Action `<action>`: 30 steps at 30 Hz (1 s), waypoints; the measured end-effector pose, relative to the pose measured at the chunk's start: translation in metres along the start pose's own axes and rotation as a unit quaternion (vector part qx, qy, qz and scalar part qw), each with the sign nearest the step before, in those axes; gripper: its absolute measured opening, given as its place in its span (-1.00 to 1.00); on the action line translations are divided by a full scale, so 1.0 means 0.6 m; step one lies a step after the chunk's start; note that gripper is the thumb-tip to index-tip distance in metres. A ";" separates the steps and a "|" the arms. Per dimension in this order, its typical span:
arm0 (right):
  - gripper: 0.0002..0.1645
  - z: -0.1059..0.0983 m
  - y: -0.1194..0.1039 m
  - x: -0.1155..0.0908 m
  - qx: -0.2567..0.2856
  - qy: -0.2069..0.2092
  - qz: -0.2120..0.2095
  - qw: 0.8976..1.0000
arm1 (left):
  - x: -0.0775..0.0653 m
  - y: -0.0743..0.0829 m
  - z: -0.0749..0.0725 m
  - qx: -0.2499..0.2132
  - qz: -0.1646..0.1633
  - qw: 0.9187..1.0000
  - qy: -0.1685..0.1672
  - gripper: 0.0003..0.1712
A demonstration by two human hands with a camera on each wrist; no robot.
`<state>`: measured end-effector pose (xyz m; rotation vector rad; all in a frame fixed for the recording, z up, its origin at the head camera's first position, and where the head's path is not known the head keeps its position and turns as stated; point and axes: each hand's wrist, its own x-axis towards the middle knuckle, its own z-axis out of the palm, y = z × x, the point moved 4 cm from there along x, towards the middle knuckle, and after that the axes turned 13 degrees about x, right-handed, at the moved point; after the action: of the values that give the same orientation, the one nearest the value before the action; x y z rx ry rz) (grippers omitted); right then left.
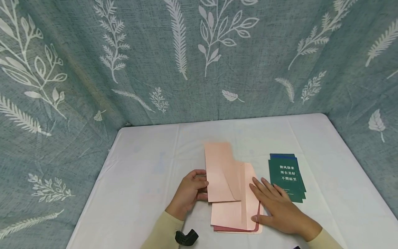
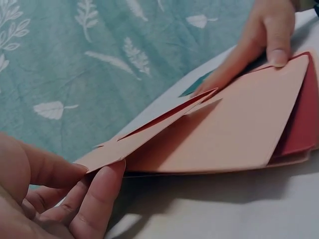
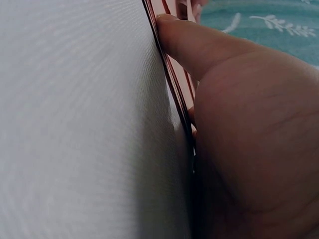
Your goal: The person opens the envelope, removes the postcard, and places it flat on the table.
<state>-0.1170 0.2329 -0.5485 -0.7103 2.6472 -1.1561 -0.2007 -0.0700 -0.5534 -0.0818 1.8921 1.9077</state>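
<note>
My left hand [image 1: 190, 190] pinches the left edge of a pale pink paper envelope [image 1: 217, 173] between thumb and fingers. In the left wrist view, that envelope [image 2: 149, 129] is tilted, with a gap and shadow beneath it and a red inner side showing. Under it lies another pink envelope [image 1: 227, 214], with a dark red one [image 1: 234, 229] poking out below. My right hand [image 1: 278, 207] rests with straight, spread fingers on the pile's right side. The right wrist view shows its thumb [image 3: 199, 50] at the edge of the stacked envelopes [image 3: 174, 82].
Several dark green cards [image 1: 284, 173] with white writing, one with a blue strip, lie fanned beside the right hand. A white cloth [image 1: 149, 166] covers the table. Blue-green leaf-patterned curtains [image 1: 186, 97] hang at its back and sides. A black device [image 1: 186, 238] sits at the left wrist.
</note>
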 end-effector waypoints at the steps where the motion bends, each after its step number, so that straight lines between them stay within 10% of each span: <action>1: 0.12 0.000 0.000 0.000 0.001 0.000 0.000 1.000 | -0.001 -0.001 0.003 0.002 -0.002 1.000 -0.003 -0.50; 30: 0.13 -0.001 0.003 0.001 0.006 -0.004 0.005 1.000 | -0.037 -0.007 0.051 0.053 -0.035 0.996 -0.058 -0.53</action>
<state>-0.1184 0.2341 -0.5494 -0.6973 2.6321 -1.1628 -0.1711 -0.0467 -0.5476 -0.0043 1.8833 1.7239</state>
